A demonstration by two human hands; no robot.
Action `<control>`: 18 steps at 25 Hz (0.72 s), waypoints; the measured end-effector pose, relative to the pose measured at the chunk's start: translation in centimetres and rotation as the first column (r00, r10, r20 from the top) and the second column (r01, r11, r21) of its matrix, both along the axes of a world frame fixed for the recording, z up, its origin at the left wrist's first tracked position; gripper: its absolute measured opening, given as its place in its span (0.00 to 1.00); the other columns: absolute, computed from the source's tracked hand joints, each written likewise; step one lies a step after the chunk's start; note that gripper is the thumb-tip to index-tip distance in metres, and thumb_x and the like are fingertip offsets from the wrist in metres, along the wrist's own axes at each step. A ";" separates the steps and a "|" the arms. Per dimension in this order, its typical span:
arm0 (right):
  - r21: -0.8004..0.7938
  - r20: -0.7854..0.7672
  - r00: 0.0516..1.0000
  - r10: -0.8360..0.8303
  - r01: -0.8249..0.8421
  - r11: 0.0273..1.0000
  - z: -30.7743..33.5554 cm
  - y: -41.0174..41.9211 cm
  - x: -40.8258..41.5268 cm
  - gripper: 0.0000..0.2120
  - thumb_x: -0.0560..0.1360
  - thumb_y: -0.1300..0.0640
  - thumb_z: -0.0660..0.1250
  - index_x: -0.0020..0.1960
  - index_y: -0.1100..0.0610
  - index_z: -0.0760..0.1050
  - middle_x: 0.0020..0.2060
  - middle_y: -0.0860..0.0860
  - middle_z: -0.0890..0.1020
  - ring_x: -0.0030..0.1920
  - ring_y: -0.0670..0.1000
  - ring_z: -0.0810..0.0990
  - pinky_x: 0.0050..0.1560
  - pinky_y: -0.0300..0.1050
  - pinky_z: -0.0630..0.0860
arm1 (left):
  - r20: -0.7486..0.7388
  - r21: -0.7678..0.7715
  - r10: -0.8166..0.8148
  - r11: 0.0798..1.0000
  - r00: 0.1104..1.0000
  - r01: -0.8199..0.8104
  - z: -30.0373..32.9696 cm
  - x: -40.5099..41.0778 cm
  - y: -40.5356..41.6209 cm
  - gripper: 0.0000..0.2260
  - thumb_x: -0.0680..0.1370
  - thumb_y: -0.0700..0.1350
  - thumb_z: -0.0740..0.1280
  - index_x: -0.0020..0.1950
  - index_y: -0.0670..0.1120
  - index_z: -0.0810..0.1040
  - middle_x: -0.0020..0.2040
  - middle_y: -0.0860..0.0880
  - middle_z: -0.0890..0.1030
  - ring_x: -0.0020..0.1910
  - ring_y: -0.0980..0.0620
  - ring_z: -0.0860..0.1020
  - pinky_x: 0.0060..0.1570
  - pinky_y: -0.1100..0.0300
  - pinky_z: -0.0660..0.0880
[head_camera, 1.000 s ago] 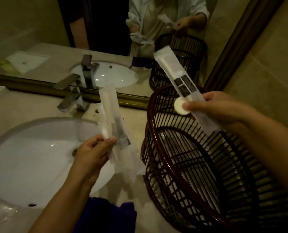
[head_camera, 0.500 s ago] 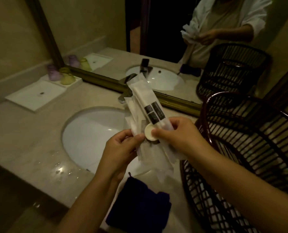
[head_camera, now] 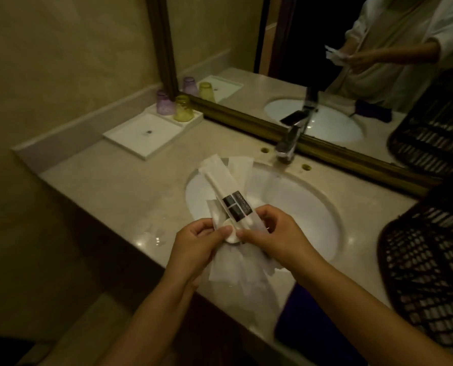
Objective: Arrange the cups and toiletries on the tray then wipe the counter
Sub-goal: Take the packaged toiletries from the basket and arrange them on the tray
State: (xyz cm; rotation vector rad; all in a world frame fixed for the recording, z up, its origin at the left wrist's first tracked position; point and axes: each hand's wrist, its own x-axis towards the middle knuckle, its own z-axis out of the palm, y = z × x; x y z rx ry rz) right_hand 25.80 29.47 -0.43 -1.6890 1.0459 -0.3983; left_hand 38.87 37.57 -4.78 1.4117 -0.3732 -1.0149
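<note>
Fingers of both hands now meet on one bundle — the right hand (head_camera: 275, 235) has brought its wrapped toiletry packets (head_camera: 229, 196) over to the left hand (head_camera: 197, 243), pinching beside a small round item, perhaps a cap. Gathered above the sink (head_camera: 299, 204), they look ready for the tray (head_camera: 143, 134) — well apart, leftward.

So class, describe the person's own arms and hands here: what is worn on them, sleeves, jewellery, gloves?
Both forearms are bare in the direct view: no gloves, and no watch or rings that I can see on the left hand or right hand. The mirror shows a loose white shirt with the sleeves pushed up towards the elbow.
</note>
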 end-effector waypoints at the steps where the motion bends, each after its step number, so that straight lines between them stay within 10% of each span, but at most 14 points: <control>1: 0.008 0.011 1.000 -0.004 0.003 1.000 -0.4 0.8 1.7 0.11 0.67 0.47 0.72 0.46 0.48 0.75 0.42 0.50 0.81 0.40 0.47 0.81 0.36 0.43 0.81 | 0.007 0.017 0.005 1.000 1.000 -0.005 -0.3 1.7 1.0 0.04 0.68 0.40 0.73 0.42 0.45 0.83 0.39 0.45 0.86 0.39 0.48 0.84 0.40 0.56 0.80; 18: 0.187 0.073 0.997 -0.031 0.017 0.982 -4.5 1.6 20.3 0.02 0.67 0.60 0.74 0.38 0.56 0.81 0.34 0.50 0.81 0.32 0.42 0.78 0.26 0.26 0.70 | -0.089 0.140 0.193 0.974 0.977 -0.179 -2.7 19.5 4.8 0.05 0.70 0.37 0.71 0.43 0.46 0.80 0.41 0.47 0.84 0.35 0.55 0.84 0.30 0.64 0.78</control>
